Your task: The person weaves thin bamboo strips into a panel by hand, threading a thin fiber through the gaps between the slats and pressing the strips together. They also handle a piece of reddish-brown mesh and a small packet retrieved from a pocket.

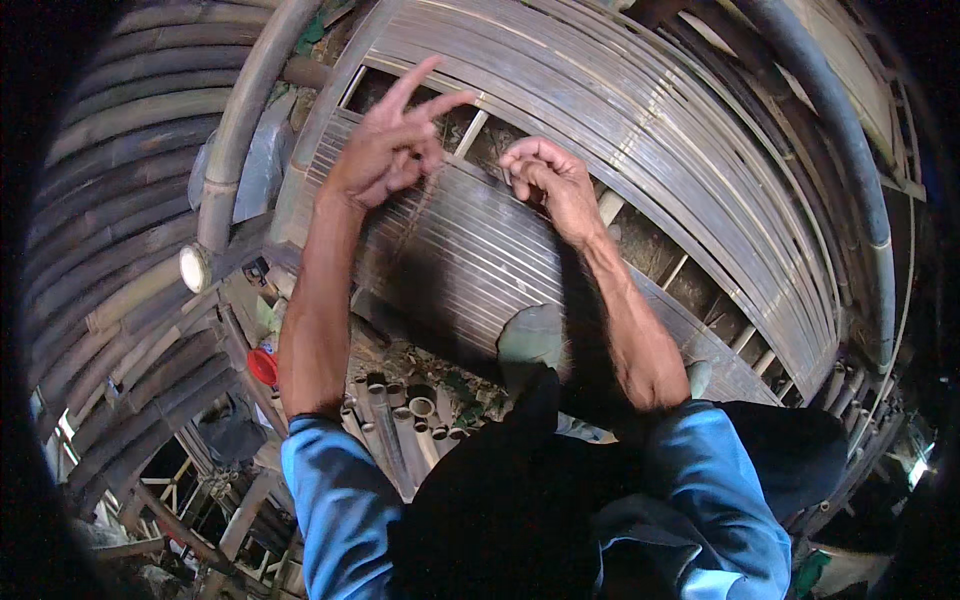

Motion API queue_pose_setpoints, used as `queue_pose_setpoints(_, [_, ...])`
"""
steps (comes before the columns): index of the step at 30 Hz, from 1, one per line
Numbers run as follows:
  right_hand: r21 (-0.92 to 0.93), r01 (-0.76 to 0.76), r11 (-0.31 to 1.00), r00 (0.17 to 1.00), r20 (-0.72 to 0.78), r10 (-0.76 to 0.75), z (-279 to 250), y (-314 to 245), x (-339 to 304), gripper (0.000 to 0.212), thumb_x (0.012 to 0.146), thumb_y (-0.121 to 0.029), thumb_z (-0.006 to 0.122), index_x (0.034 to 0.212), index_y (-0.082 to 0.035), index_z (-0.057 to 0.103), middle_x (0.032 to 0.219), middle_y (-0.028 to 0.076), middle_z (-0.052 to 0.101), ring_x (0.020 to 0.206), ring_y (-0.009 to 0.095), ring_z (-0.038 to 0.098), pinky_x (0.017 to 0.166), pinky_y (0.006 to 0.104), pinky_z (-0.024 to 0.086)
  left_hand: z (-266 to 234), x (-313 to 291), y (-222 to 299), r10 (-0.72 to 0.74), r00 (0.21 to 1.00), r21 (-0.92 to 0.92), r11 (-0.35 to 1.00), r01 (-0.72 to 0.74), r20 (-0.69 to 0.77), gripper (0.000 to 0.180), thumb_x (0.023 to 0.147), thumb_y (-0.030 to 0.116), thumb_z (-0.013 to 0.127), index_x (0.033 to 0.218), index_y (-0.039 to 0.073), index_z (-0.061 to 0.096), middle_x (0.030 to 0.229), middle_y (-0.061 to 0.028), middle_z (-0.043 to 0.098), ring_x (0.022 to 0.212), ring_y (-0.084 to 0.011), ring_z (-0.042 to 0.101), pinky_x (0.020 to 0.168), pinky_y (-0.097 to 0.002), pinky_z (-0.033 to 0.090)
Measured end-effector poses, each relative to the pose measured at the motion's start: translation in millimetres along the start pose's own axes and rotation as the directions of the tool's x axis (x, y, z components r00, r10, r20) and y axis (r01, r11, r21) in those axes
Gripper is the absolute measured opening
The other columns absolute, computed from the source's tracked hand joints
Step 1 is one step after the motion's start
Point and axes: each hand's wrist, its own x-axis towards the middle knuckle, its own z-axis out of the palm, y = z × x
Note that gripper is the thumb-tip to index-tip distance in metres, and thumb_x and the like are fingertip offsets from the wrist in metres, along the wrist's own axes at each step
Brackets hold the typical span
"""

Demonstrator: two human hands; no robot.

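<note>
I'm seeing the left hand (388, 150) splayed wide, right hand (556, 183) curled (contents, can't tell), slats (480, 225) lying beneath, bamboo pole (230, 150) flanking leftward

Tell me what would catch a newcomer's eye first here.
The left hand, two fingers stretched out, and the curled right hand stand out above the slatted surface, upper middle. Next come the red round object at the left and the cut tubes lower down, left of centre.

From my head, this fisheye view looks steeply down past my blue sleeves (335, 510) and along my forearms (318, 300) to my left hand (388, 150) and right hand (555, 185) at near range, bamboo poles (160, 112) bending toward its rim.
</note>
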Motion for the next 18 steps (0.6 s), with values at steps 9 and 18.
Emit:
queue_pose_setpoints(9, [-0.559, 0.154, 0.815, 0.978, -0.03, -0.206, -13.6, -44.5, -8.1, 0.026, 0.095, -0.024, 0.058, 0.1, -0.003, 0.072, 0.078, 0.01, 0.07, 0.071, 0.019, 0.063, 0.067, 0.0351, 0.051, 10.0, -73.3, -12.5, 0.514, 0.844, 0.987, 0.036, 0.155, -0.152, 0.045, 0.083, 0.013, 0.078, 0.126, 0.006, 0.066, 0.077, -0.0018, 0.061, 0.07, -0.0087, 0.055, 0.065, -0.0255, 0.047])
queue_pose_setpoints(18, [-0.819, -0.012, 0.574, 0.882, -0.279, -0.38, -51.3, -51.1, 34.1, 0.034, 0.092, -0.029, 0.055, 0.098, -0.001, 0.072, 0.082, 0.025, 0.068, 0.076, 0.041, 0.066, 0.075, 0.0466, 0.052, -55.2, -397.7, 46.8, 0.108, 0.652, 0.632, 0.405, 0.66, -0.75, 0.038, 0.087, 0.028, 0.074, 0.064, 0.004, 0.055, 0.063, 0.0032, 0.048, 0.06, -0.0074, 0.042, 0.056, -0.028, 0.034])
